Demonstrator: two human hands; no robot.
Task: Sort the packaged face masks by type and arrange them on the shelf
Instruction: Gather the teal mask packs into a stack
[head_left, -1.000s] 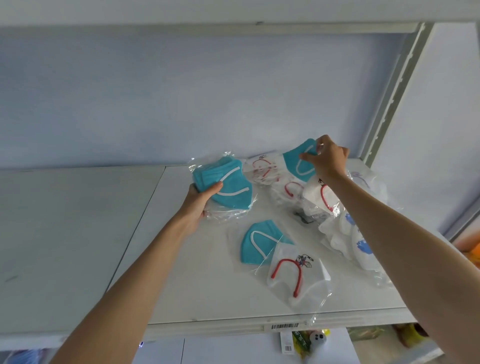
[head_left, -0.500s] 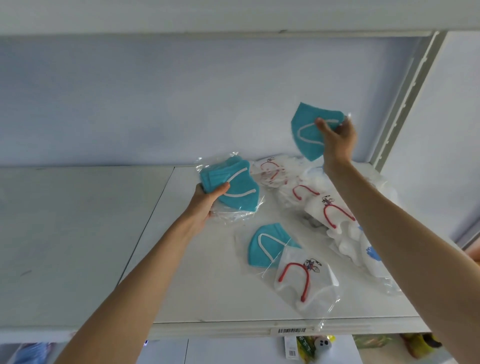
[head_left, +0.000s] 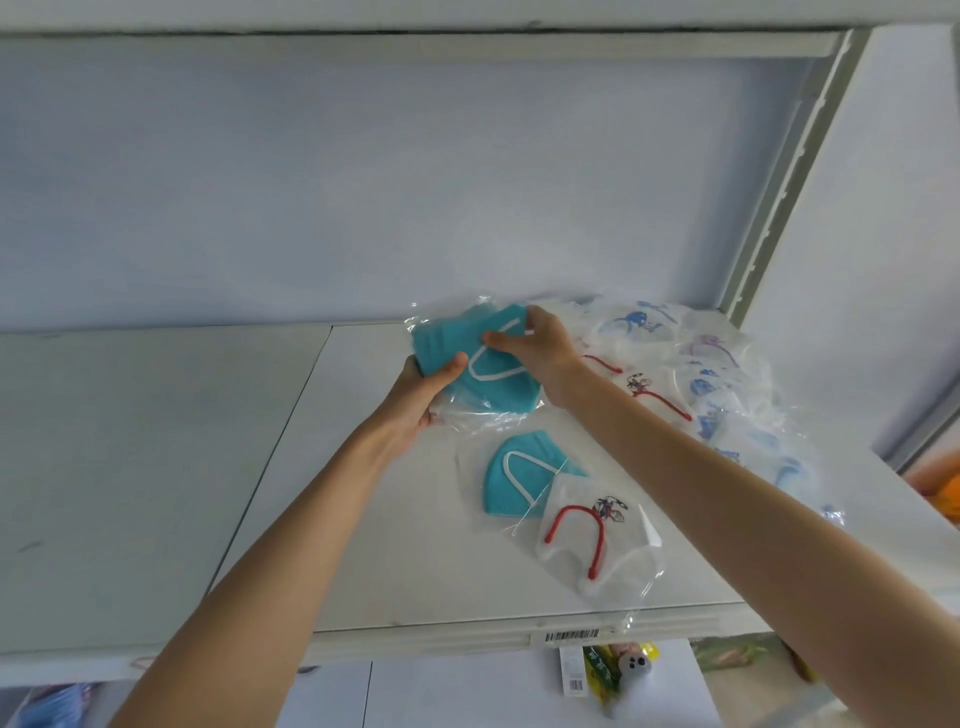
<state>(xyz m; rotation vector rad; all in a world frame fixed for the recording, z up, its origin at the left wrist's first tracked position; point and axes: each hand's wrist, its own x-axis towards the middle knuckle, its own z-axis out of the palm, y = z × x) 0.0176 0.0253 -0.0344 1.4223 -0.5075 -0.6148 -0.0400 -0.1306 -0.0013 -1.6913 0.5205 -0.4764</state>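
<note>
My left hand (head_left: 423, 384) grips a stack of teal packaged masks (head_left: 488, 387) above the white shelf (head_left: 363, 545). My right hand (head_left: 540, 345) holds the top teal mask of that stack, thumb on its front. Another teal mask (head_left: 511, 480) in clear wrap lies on the shelf below, partly overlapped by a white mask with red ear loops (head_left: 597, 535). More white masks with red loops (head_left: 654, 397) and with blue prints (head_left: 639, 322) are piled at the right.
The shelf's left panel (head_left: 130, 467) is bare. A slotted upright post (head_left: 779, 171) stands at the back right. A barcode label (head_left: 571, 635) sits on the shelf's front edge, with goods (head_left: 623, 670) on the level below.
My right hand lifted a teal mask from the right pile, raised it, then brought it left and down onto the stack in my left hand.
</note>
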